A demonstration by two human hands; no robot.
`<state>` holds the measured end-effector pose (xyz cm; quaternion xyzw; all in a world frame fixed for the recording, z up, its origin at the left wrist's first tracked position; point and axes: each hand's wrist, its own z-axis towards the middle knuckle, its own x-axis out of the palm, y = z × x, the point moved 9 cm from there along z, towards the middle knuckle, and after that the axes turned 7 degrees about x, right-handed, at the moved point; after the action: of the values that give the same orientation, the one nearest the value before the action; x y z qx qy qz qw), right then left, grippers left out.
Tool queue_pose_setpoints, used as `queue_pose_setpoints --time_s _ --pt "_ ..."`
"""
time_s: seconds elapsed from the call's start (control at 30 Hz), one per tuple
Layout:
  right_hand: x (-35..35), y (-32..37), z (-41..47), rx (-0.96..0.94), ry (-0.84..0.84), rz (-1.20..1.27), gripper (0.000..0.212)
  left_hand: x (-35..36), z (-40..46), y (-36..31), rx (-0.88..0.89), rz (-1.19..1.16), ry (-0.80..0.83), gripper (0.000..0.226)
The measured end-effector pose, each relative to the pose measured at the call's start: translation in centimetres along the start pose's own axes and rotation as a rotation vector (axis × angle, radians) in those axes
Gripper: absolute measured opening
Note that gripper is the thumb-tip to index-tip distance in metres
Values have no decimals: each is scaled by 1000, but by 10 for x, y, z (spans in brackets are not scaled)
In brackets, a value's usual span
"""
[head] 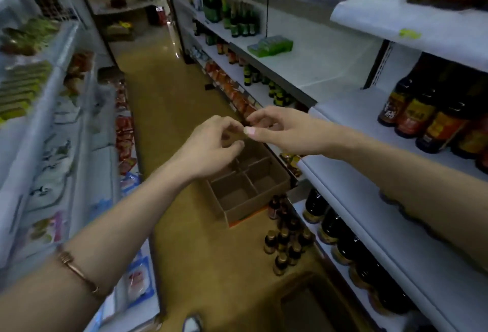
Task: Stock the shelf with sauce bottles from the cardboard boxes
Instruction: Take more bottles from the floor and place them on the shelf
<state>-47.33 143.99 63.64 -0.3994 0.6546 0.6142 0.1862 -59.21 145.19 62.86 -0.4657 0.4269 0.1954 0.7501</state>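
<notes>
Head view: both hands meet in mid-air, left hand point(214, 144) and right hand point(280, 131) with fingers curled narrow, holding nothing I can make out. Below the fingers sits an emptied cardboard box point(248, 186); nearer, sauce bottles point(286, 242) stand loose on the floor, where a careless step could topple them.

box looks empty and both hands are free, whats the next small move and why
Probably reach the right hand down to the small bottles standing on the floor: the divided cardboard box shows empty cells, and neither it nor the left hand visibly holds a bottle.
</notes>
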Motion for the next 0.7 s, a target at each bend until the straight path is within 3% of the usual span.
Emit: queue_pose_setpoints --time_s 0.17,0.37,0.57,0.7 --pt "-2 -29 70 135 -43 60 52 15 74 45 129 -38 117 25" --pt "-2 -83 124 334 -223 205 50 63 147 100 237 -79 353 26" --pt "14 -172 136 530 -408 337 50 175 192 125 289 -87 602 31" --pt "38 -251 155 646 -441 415 56 267 222 144 339 -14 710 33"
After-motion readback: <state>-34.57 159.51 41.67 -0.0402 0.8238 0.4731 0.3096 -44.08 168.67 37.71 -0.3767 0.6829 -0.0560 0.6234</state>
